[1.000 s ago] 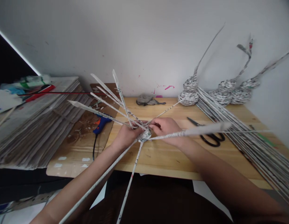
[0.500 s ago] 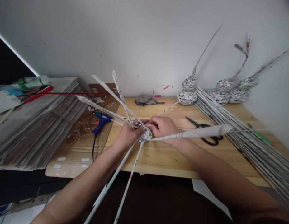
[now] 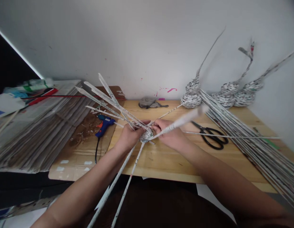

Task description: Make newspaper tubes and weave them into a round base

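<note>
A small woven newspaper piece (image 3: 146, 136) is held above the wooden table, with several rolled paper strips sticking out of it on all sides. My left hand (image 3: 130, 136) is closed on its left side, thumb on top near the crossing strips. On its right edge my right hand (image 3: 167, 129) pinches; the fingers are curled and hide what exactly is between them, apparently a paper strip. One thick-ended paper strip (image 3: 180, 122) rises to the right across my right hand. Two long strips (image 3: 128, 180) run down toward my body.
Black-handled scissors (image 3: 212, 137) and a bundle of paper rolls (image 3: 239, 142) lie to the right. Woven gourd shapes (image 3: 191, 98) stand by the wall, a grey cloth (image 3: 150, 103) left of them. A blue glue gun (image 3: 104, 125) rests on cardboard beside stacked newspapers (image 3: 42, 129).
The thick strip on the right has swung upward and leftward. The upper left strips have tilted further left and lie closer together. Both hands keep hold of the woven piece.
</note>
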The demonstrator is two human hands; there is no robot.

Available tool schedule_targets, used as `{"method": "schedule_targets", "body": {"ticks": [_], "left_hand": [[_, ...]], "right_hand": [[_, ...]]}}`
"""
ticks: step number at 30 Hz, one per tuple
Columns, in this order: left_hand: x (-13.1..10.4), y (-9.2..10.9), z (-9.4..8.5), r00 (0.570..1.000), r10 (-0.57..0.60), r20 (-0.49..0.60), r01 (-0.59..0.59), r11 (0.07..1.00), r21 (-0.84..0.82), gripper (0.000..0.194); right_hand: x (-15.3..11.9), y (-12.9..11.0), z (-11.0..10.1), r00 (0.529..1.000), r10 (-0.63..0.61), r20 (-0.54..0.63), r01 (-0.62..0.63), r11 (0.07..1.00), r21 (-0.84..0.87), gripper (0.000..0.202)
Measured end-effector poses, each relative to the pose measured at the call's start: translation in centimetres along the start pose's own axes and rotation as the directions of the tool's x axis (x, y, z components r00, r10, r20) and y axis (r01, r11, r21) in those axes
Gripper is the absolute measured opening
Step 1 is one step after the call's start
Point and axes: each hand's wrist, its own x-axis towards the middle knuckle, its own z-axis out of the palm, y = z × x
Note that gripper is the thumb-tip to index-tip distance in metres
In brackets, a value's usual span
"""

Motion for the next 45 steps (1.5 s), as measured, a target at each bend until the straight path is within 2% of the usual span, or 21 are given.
{"method": "schedule_targets", "body": {"ticks": [6, 10, 13, 17, 19, 21, 25, 28, 30, 32, 34, 36, 41, 45], "left_hand": [[0.1, -0.3, -0.1, 0.998, -0.038, -0.056, 0.038, 0.999, -0.004, 0.030], [0.3, -0.7, -0.2, 0.995, -0.053, -0.090, 0.053, 0.999, 0.004, 0.033], [0.5, -0.9, -0.3, 0.996, -0.036, -0.081, 0.040, 0.998, 0.044, 0.036], [0.7, -1.1, 0.1, 1.000, 0.029, 0.004, -0.029, 0.999, 0.035, 0.039], [0.8, -1.2, 0.4, 0.997, 0.075, 0.002, -0.075, 0.995, 0.059, 0.035], [0.9, -1.3, 0.5, 0.995, 0.094, -0.044, -0.090, 0.992, 0.085, 0.033], [1.4, -1.0, -0.2, 0.988, 0.059, -0.143, -0.058, 0.998, 0.016, 0.037], [2.1, -0.7, -0.6, 0.970, 0.066, -0.235, -0.068, 0.998, -0.001, 0.035], [2.6, -0.5, -0.5, 0.959, 0.073, -0.275, -0.079, 0.997, -0.012, 0.033], [2.9, -0.4, -0.1, 0.954, 0.082, -0.287, -0.094, 0.995, -0.028, 0.032], [3.2, -0.3, 0.4, 0.955, 0.093, -0.283, -0.111, 0.993, -0.049, 0.031], [3.5, -0.1, 1.0, 0.960, 0.090, -0.266, -0.113, 0.991, -0.073, 0.032], [4.8, 0.6, 2.2, 0.979, 0.039, -0.201, -0.068, 0.987, -0.143, 0.030], [6.9, 0.5, 3.6, 0.985, -0.039, -0.168, -0.008, 0.962, -0.272, 0.030]], "right_hand": [[-0.2, 0.3, -0.3, 1.000, -0.029, -0.004, 0.029, 0.992, -0.120, 0.021], [-0.3, 0.6, -0.5, 0.991, -0.068, -0.112, 0.048, 0.983, -0.176, 0.028], [-0.2, 0.5, -0.5, 0.976, -0.135, -0.173, 0.130, 0.991, -0.044, 0.020], [0.0, 0.2, -0.2, 0.973, -0.169, -0.159, 0.195, 0.966, 0.167, 0.014], [0.1, 0.1, 0.0, 0.973, -0.138, -0.184, 0.170, 0.970, 0.174, 0.013], [0.1, 0.1, 0.0, 0.969, -0.075, -0.235, 0.122, 0.974, 0.189, 0.016], [-0.1, 0.2, -0.6, 0.945, 0.054, -0.322, 0.060, 0.940, 0.335, 0.019], [-0.3, 0.2, -0.8, 0.954, 0.085, -0.289, 0.019, 0.940, 0.341, 0.023], [-0.2, 0.2, -0.6, 0.975, 0.113, -0.191, -0.037, 0.931, 0.364, 0.025], [-0.1, 0.3, -0.1, 0.984, 0.172, -0.050, -0.127, 0.868, 0.480, 0.029], [0.3, 0.4, 0.5, 0.967, 0.234, 0.102, -0.244, 0.732, 0.636, 0.034], [0.7, 0.6, 1.0, 0.941, 0.285, 0.183, -0.321, 0.583, 0.746, 0.037], [1.5, 1.0, 1.1, 0.882, 0.463, 0.086, -0.274, 0.356, 0.893, 0.044], [1.9, 1.9, 0.5, 0.871, 0.486, 0.067, -0.192, 0.212, 0.958, 0.044]]}}
